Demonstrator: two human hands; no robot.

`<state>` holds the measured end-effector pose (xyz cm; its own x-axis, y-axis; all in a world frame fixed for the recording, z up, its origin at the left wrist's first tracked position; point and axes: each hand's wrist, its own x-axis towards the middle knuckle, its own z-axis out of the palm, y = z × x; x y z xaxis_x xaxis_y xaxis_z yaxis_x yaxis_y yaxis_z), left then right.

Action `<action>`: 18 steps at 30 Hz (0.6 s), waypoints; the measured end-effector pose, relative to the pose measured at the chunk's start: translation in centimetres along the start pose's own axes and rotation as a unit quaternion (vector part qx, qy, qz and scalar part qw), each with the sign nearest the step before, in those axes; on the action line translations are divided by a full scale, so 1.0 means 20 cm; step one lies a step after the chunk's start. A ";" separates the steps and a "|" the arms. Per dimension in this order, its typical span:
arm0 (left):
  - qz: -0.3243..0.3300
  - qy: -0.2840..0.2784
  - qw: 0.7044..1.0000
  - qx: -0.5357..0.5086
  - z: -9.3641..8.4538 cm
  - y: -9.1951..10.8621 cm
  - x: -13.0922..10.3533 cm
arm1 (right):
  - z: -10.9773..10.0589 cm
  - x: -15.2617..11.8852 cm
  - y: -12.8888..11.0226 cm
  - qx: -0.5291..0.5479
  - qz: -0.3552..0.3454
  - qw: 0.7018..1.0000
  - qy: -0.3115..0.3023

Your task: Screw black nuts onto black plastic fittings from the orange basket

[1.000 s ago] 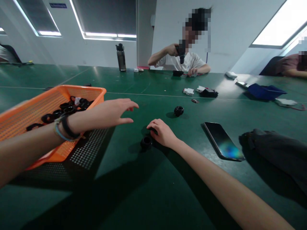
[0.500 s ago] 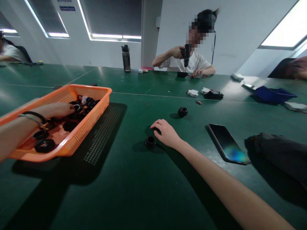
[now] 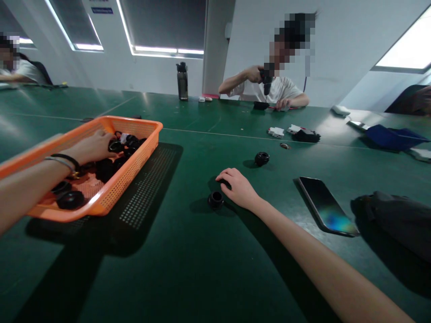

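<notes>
My left hand point(image 3: 97, 146) is inside an orange perforated basket point(image 3: 101, 210), its fingertips among several black round plastic parts. A black ring-shaped part point(image 3: 115, 146) lies right at those fingertips; whether they grip it is hidden. Near the basket's front corner sits another black round part point(image 3: 70, 200). My right hand point(image 3: 238, 187) rests on the green table, fingers lightly bent and thumb apart, with nothing in it. Just left of its thumb stands a black hollow fitting point(image 3: 215, 200), opening upward. Beyond that hand is a second black round fitting point(image 3: 261, 158).
To the right lie a phone point(image 3: 326, 205) and a dark cloth item point(image 3: 393, 220). Farther back are white and black parts point(image 3: 305, 133), a blue tray point(image 3: 393, 137) and a bottle point(image 3: 182, 83). Across the table a person holds a power driver point(image 3: 267, 78) over a black piece.
My left hand has shifted slightly farther into the basket, up among the black parts. My right hand stays in place. The whole view has swung a little, so things appear farther right.
</notes>
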<state>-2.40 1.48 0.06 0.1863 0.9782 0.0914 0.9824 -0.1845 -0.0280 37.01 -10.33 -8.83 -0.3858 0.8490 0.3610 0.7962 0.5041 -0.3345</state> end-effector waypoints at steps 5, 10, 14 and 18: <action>0.092 -0.045 0.992 0.078 0.03 0.03 -0.02 | 0.00 0.00 0.00 0.007 0.002 1.000 0.001; 0.039 -0.051 0.995 0.072 0.03 0.01 0.00 | 0.00 0.00 0.00 0.008 0.003 1.000 0.004; -0.006 -0.067 0.997 0.041 0.05 -0.03 -0.01 | 0.00 0.00 0.00 0.006 -0.002 1.000 0.004; 0.014 -0.076 0.997 0.021 -0.02 -0.02 -0.01 | 0.00 0.00 0.00 0.004 -0.001 1.000 0.004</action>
<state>-2.85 1.25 0.37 0.2076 0.9763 -0.0610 0.9748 -0.2117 -0.0705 36.96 -10.27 -8.84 -0.3840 0.8465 0.3688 0.7919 0.5073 -0.3399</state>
